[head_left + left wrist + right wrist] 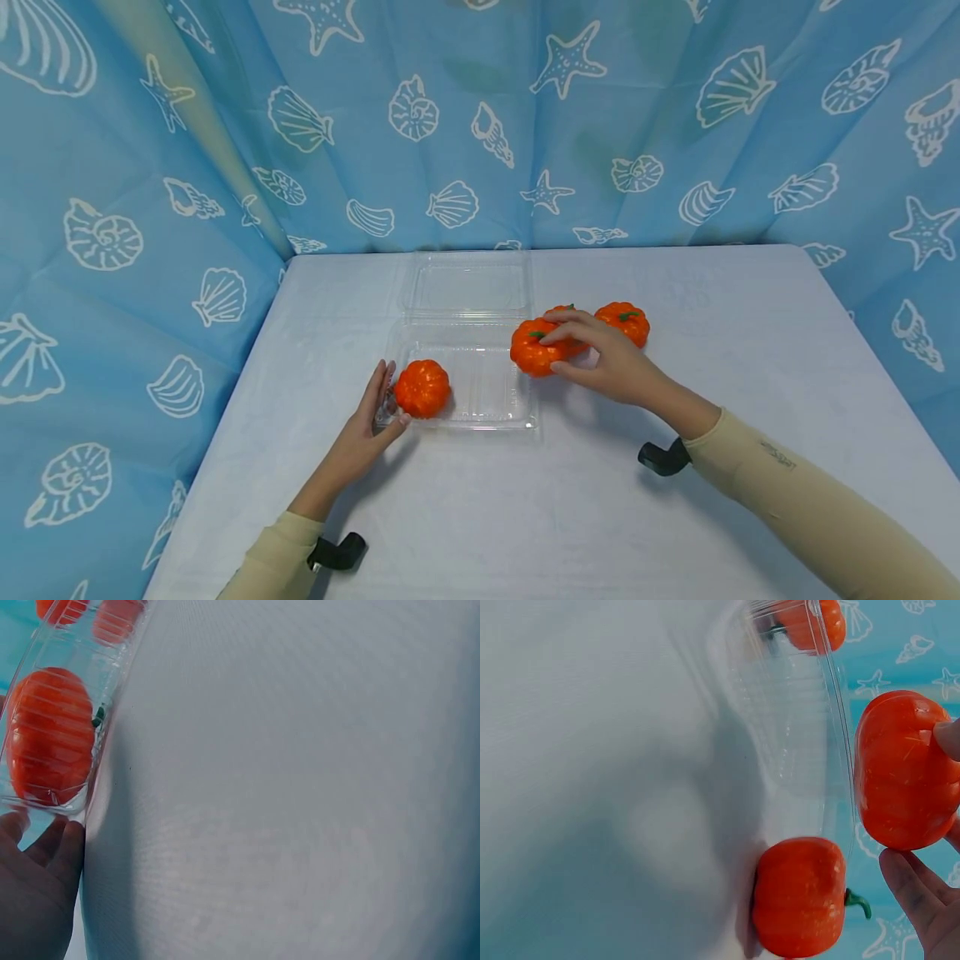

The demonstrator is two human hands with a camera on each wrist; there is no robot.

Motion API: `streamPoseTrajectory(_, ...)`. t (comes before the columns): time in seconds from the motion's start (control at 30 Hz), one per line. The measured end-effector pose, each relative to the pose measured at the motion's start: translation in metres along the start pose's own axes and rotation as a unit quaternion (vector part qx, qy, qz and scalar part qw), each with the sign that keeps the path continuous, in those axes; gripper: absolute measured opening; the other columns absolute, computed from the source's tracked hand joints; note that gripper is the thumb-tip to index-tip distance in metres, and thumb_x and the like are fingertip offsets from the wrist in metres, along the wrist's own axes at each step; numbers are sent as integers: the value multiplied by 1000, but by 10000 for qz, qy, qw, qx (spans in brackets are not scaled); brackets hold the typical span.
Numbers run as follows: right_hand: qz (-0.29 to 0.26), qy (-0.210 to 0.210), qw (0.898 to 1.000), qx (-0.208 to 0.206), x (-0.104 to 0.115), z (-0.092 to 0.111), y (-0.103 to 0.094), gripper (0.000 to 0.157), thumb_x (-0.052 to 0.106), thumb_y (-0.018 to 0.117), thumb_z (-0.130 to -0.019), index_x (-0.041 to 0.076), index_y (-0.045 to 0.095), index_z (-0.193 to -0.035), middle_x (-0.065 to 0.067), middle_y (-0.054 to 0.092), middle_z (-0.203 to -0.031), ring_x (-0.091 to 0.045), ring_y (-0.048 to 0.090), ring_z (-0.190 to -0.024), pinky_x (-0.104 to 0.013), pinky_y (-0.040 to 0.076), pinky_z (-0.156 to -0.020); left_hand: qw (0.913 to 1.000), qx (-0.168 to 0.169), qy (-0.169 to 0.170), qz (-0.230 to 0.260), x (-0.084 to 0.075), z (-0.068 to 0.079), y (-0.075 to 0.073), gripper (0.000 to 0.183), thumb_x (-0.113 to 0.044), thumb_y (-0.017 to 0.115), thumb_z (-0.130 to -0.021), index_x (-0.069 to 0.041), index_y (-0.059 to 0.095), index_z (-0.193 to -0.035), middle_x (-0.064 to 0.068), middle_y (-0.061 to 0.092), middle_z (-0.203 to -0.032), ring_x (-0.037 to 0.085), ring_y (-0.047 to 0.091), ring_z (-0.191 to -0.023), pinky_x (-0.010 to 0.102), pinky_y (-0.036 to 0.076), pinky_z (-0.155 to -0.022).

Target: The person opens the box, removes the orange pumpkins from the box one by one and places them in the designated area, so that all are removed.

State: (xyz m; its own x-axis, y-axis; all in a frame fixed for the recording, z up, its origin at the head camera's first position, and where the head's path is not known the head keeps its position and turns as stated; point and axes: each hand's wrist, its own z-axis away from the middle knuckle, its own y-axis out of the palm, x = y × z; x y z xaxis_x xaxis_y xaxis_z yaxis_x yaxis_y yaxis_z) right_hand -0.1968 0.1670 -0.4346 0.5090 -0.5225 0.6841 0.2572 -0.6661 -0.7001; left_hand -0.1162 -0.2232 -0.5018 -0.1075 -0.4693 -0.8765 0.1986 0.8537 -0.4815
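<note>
My right hand (611, 362) grips a small orange toy pumpkin (531, 350) with a green stem, held up at the right edge of a clear plastic clamshell box (480, 375). In the right wrist view, thumb and fingers press the sides of this pumpkin (900, 776). A second pumpkin (422, 389) sits inside the box at its left end, its stem turned away from the head view. Beside that end rests my left hand (360, 437), fingers extended along the box's left wall and thumb near its front corner. The left wrist view shows the boxed pumpkin (51, 735) through the clear wall.
Right of the box, another pumpkin (622, 323) stands on the white-covered table (525, 517); one more (561, 308) is mostly hidden behind the held one. The box's lid (468, 283) lies folded back toward the blue shell-print curtain (450, 125).
</note>
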Motion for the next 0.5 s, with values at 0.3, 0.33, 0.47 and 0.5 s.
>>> streamPoseTrajectory(0.3,103,203,9997,-82,-5,19,-11,27,23,76,-93,26,71,-119,3,52,-148,-28,40,-144,-56,49,-103,9999,-20,-102,-54,1,0,1,91,-32,66,-100,-20,3,-165,2,14,-170,31,22,-154,57,20,-120)
streamPoseTrajectory(0.33,75,208,9997,-98,-6,21,-12,27,22,76,-93,26,71,-119,2,53,-148,-29,40,-143,-56,50,-102,9999,-16,-98,-53,1,0,1,91,-32,65,-100,-20,3,-165,2,15,-170,31,23,-153,57,20,-120)
streamPoseTrajectory(0.47,65,276,9995,-137,-11,29,-12,28,21,77,-92,24,71,-119,0,53,-147,-30,40,-142,-56,51,-100,10000,-2,-61,-13,0,0,1,91,-30,65,-100,-19,3,-165,3,15,-170,33,28,-152,56,22,-119)
streamPoseTrajectory(0.5,76,315,9994,-130,-13,31,-12,28,21,77,-92,24,71,-119,0,53,-147,-30,42,-141,-57,51,-100,10000,4,-48,4,0,0,1,91,-30,65,-100,-19,3,-165,3,15,-170,33,27,-152,56,22,-119)
